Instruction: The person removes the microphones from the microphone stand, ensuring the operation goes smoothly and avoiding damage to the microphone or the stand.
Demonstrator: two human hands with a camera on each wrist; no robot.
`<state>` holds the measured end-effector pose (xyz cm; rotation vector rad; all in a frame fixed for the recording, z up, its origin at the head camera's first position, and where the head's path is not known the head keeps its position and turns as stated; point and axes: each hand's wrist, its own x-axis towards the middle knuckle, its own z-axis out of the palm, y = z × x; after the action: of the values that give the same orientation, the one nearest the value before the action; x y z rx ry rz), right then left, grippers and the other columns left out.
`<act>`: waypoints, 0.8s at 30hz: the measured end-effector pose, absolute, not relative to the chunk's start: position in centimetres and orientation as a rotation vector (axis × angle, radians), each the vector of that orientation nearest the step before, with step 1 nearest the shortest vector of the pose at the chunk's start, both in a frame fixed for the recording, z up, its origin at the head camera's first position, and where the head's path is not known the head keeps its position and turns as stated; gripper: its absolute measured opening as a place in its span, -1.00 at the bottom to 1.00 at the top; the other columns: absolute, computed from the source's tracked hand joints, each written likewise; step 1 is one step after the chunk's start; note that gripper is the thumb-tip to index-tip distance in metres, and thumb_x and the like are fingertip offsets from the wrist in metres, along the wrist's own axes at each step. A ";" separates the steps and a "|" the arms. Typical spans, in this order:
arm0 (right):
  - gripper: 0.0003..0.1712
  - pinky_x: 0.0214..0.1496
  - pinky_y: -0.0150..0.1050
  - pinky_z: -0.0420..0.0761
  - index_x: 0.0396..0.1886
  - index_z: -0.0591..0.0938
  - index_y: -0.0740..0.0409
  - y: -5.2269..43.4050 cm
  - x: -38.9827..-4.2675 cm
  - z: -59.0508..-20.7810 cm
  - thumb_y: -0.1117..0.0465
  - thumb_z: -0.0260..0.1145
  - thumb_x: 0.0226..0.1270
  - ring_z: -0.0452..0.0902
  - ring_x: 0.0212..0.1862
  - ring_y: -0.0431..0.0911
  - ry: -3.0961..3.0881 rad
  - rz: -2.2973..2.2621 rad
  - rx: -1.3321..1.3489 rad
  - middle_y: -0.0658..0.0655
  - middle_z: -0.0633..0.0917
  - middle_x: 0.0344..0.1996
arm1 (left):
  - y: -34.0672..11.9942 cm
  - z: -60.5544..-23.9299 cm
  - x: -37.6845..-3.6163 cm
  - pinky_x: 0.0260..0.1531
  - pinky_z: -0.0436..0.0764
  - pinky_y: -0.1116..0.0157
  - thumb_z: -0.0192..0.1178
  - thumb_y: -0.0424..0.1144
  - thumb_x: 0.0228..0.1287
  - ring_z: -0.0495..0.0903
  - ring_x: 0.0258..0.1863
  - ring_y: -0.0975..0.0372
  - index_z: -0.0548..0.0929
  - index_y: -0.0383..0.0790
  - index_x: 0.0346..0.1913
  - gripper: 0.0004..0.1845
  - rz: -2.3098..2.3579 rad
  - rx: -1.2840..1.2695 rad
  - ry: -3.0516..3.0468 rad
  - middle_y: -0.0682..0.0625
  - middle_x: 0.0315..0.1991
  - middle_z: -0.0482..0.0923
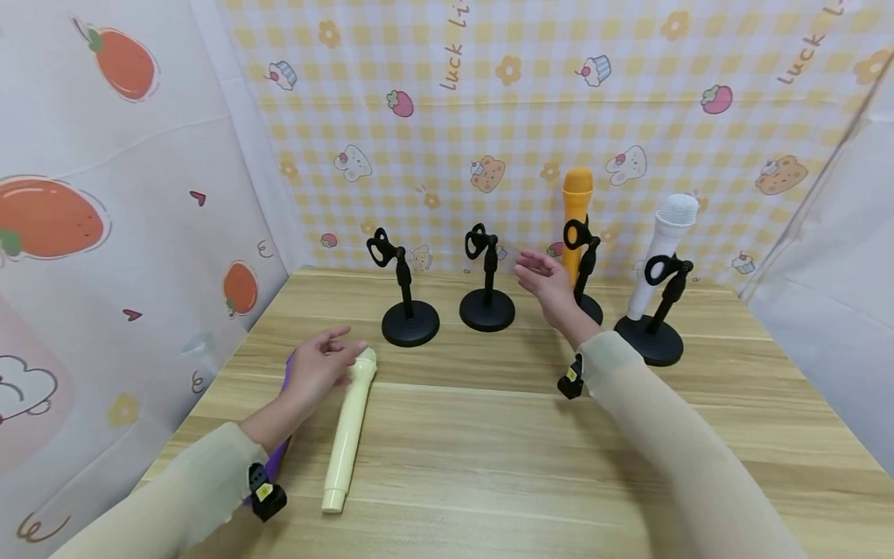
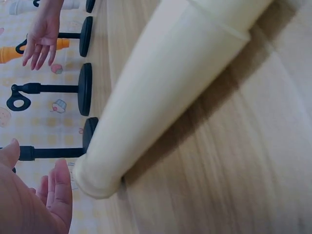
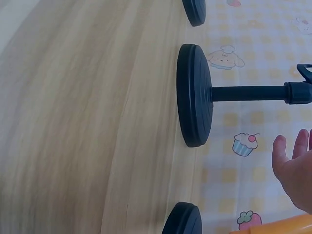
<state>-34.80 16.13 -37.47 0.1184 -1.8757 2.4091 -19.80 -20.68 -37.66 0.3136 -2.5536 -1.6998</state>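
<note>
A cream microphone (image 1: 347, 435) lies on the table, its head toward the back. Over that head hovers my left hand (image 1: 321, 365), fingers loosely bent and holding nothing; in the left wrist view a gap shows between the fingers and the microphone (image 2: 165, 87). Mostly hidden under my left forearm is a long purple thing (image 1: 277, 463). My right hand (image 1: 548, 283), fingers extended, is raised between a black microphone stand (image 1: 489, 307) with a bare clip and an orange microphone (image 1: 576, 206). In the right wrist view nothing lies against its fingers (image 3: 279, 152).
Another bare black stand (image 1: 410, 320) is at the left. The orange microphone is upright at a third stand (image 1: 588, 264). A white microphone (image 1: 663, 241) leans at the rightmost stand (image 1: 653, 339). Patterned cloth (image 1: 447, 132) hangs behind the wooden table (image 1: 489, 466).
</note>
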 end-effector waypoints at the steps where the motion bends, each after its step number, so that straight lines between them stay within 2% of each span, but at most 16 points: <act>1: -0.58 0.24 0.01 0.43 0.13 0.58 0.18 16.3 -34.6 -37.5 0.31 0.38 0.27 0.58 -0.01 -0.08 -1.877 2.408 0.117 0.13 0.62 0.00 | -20.5 -37.6 -19.9 -0.37 0.70 0.20 0.41 0.12 0.10 0.66 -0.27 0.08 0.47 -0.10 0.33 -0.25 -1.704 0.304 -2.551 -0.10 -0.03 0.59; 11: -0.69 0.12 -0.18 0.55 0.03 0.63 0.03 17.7 -33.0 -37.5 0.33 0.33 0.31 0.51 0.13 0.03 -1.852 2.431 0.159 0.15 0.61 0.00 | -18.7 -36.4 -20.7 -0.42 0.69 0.24 0.38 -0.07 0.21 0.65 -0.28 0.21 0.51 -0.25 0.26 -0.40 -1.893 0.227 -2.437 -0.09 -0.14 0.63; 19: -0.62 0.16 -0.11 0.51 0.13 0.59 0.12 18.7 -31.7 -37.6 0.34 0.32 0.31 0.58 -0.01 -0.13 -1.838 2.440 0.192 0.06 0.64 -0.09 | -16.8 -35.8 -21.1 -0.38 0.70 0.17 0.38 -0.05 0.21 0.66 -0.19 0.10 0.51 -0.22 0.27 -0.39 -1.942 0.108 -2.430 -0.17 -0.06 0.60; 24: -0.66 0.15 -0.14 0.53 0.07 0.60 0.09 19.7 -31.2 -37.6 0.37 0.32 0.31 0.59 -0.02 -0.14 -1.780 2.461 0.217 0.06 0.65 -0.10 | -15.5 -35.6 -21.4 -0.35 0.70 0.12 0.37 -0.08 0.23 0.66 -0.21 0.12 0.52 -0.22 0.26 -0.43 -2.013 0.062 -2.401 -0.15 -0.09 0.59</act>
<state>-31.17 19.66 -37.63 0.2167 -1.7803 2.4613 -21.39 -15.46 -35.60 0.0620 -2.4008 -2.0134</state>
